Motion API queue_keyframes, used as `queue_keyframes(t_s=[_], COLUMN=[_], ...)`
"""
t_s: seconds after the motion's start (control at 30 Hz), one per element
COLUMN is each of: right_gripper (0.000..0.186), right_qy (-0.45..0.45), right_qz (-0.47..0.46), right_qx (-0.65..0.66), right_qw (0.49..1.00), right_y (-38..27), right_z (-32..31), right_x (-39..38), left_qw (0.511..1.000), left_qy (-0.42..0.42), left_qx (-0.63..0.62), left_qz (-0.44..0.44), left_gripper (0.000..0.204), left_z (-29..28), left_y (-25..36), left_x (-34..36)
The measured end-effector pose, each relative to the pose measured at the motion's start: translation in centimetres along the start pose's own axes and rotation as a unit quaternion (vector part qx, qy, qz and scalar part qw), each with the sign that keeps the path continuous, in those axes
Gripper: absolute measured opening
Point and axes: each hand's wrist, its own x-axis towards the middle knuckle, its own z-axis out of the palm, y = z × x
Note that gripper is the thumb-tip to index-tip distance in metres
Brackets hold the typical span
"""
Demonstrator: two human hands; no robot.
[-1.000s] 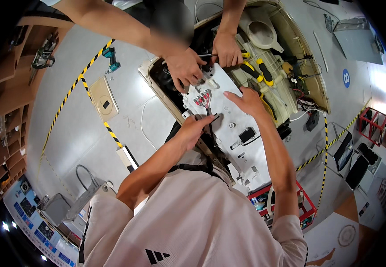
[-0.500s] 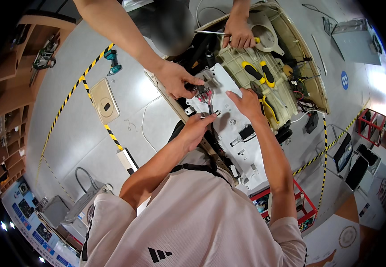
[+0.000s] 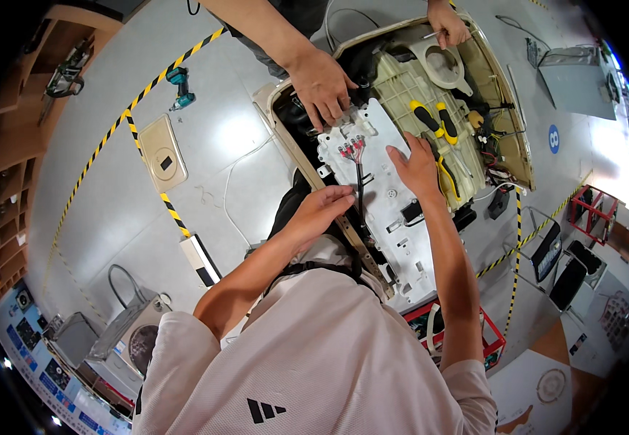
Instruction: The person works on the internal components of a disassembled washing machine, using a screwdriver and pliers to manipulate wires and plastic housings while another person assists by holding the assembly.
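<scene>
Head view, one entry per item.

Left hand (image 3: 325, 206): fingers are curling inward, thumb and forefinger tips lying close together, just beside the cable; whether anything is being pinched, cannot tell.

Right hand (image 3: 417, 170): thumb is spreading apart from the fingers and resting on the panel; the fingers are reaching over its right-hand edge. Whether they are gripping underneath, cannot tell.

Pale panel (image 3: 381, 206), long, moulded, with cut-outs: it is lying between the two hands, over the left part of a beige casing (image 3: 519, 123), extending beyond the fingertips and back toward the wearer. Handling, as judged: stiff, broad, awkward more than heavy, smooth enough to be slipping under dry fingers. Best hold: opposite long edges, clear of the wiring.

Dark cable (image 3: 360, 181): it is running just right of the left fingertips, its strands fanning out beyond them to red-sleeved terminals (image 3: 350, 150). Judged flexible, the terminal ends being the fragile part; best held by the thick sheath.

Two black-and-yellow handles (image 3: 424, 118): they are lying beyond the right hand, on a cream ribbed moulding (image 3: 401, 94). Yellow-handled tool (image 3: 447, 181): it is lying just right of the right hand.

Co-worker's near hand (image 3: 321, 85): it is reaching down to the panel's far end, beyond the left hand, fingers spreading.
</scene>
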Motion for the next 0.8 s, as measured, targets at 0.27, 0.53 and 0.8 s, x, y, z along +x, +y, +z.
queue_keyframes(t_s=[0.27, 0.53, 0.8], right_gripper=[0.052, 0.063, 0.056], right_qy=[0.037, 0.057, 0.022], right_qz=[-0.054, 0.013, 0.19], right_qx=[0.006, 0.008, 0.111], right_qw=[0.998, 0.998, 0.975], right_y=[-3.0, -3.7, 4.0], right_z=[0.8, 1.2, -5.4], right_x=[0.4, 1.9, -5.1], left_qw=[0.993, 0.956, 0.947], left_qy=[0.054, 0.086, -0.027], left_qx=[0.054, 0.234, 0.295], left_qz=[0.094, 0.156, 0.122], left_gripper=[0.031, 0.032, 0.038], left_z=[-5.1, -7.6, -4.0], left_y=[0.7, 2.9, 3.3], left_x=[0.1, 1.2, 1.0])
